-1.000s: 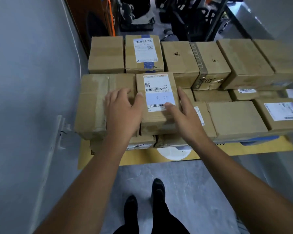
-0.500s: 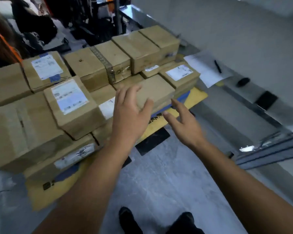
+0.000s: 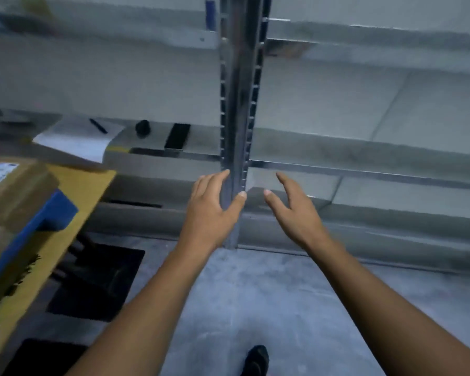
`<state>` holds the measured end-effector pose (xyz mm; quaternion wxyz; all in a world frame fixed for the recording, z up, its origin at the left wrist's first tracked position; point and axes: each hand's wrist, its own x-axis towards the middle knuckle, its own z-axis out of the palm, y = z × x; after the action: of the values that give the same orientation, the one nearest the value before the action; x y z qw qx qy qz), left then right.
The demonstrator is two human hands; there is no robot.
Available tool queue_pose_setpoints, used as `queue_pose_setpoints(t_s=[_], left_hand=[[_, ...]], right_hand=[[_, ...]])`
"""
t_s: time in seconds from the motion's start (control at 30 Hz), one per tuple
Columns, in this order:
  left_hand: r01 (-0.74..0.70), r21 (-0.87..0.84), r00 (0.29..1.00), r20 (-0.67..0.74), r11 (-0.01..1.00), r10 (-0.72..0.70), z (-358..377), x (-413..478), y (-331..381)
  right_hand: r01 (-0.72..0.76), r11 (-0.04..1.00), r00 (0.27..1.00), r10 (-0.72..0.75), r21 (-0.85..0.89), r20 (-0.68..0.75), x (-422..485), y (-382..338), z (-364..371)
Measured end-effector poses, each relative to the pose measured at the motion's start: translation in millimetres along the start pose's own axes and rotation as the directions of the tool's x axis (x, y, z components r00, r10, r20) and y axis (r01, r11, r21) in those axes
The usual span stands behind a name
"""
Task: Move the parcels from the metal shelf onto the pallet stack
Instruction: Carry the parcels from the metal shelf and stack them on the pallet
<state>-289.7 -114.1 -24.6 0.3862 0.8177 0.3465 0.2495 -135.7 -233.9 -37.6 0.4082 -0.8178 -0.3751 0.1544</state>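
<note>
I face the metal shelf (image 3: 364, 169), whose slotted upright post (image 3: 239, 104) runs down the middle of the view. My left hand (image 3: 212, 210) and my right hand (image 3: 296, 213) are held out in front of it, fingers spread, holding nothing. The left hand overlaps the foot of the post. At the far left edge lies the pallet stack (image 3: 65, 213), yellow with a blue block, with brown cardboard parcels (image 3: 14, 194) on it, blurred. No parcels show on the shelf boards in view.
On the left shelf board lie white paper (image 3: 76, 139) with a pen (image 3: 98, 126), a small black round object (image 3: 142, 128) and a flat black device (image 3: 177, 136). Dark openings (image 3: 98, 280) sit in the grey floor under the pallet. My shoe (image 3: 255, 359) shows below.
Both hands let go of the labelled parcel on the stack. The view swung right from the pallet stack to the metal shelf, and both open hands came along.
</note>
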Motion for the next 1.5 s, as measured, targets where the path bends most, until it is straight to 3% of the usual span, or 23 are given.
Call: queue_pose_setpoints(t_s=[0.2,0.4,0.63,0.8,0.93,1.07,1.17,1.37,1.5], left_hand=[[-0.197,-0.018,0.952,0.235,0.980,0.196,151.3,27.3,103.4],[-0.344,-0.093,0.835,0.426,0.934,0.350,281.8,31.7,195.6],[-0.411,-0.243,0.676,0.566,0.879,0.472,434.1,28.8,288.2],[-0.421,-0.326,0.599,0.601,0.846,0.529,542.7,49.7,344.9],[-0.360,-0.355,0.625,0.595,0.863,0.506,610.2,73.8,399.2],[-0.378,-0.391,0.581,0.605,0.839,0.544,665.3,85.9,447.2],[-0.356,-0.416,0.589,0.596,0.837,0.546,696.2,93.6,474.3],[-0.242,-0.408,0.666,0.590,0.881,0.456,772.4,104.9,507.1],[-0.142,-0.376,0.731,0.585,0.916,0.353,835.8,110.6,517.0]], right_hand=[[-0.167,0.985,0.952,0.173,0.046,-0.252,-25.5,97.0,-140.9],[-0.317,0.941,0.816,0.334,0.118,-0.473,-74.2,182.7,-245.1],[-0.472,0.855,0.621,0.496,0.215,-0.607,-107.2,287.3,-344.7],[-0.524,0.827,0.550,0.511,0.203,-0.661,-87.5,359.3,-424.5],[-0.566,0.802,0.543,0.536,0.189,-0.647,-68.7,396.7,-487.4],[-0.590,0.788,0.496,0.525,0.176,-0.691,-58.5,431.8,-545.4],[-0.579,0.790,0.476,0.527,0.200,-0.704,-52.7,449.8,-576.7],[-0.559,0.799,0.487,0.532,0.221,-0.693,-33.6,504.4,-637.3],[-0.571,0.804,0.537,0.517,0.164,-0.667,-16.7,564.6,-682.6]])
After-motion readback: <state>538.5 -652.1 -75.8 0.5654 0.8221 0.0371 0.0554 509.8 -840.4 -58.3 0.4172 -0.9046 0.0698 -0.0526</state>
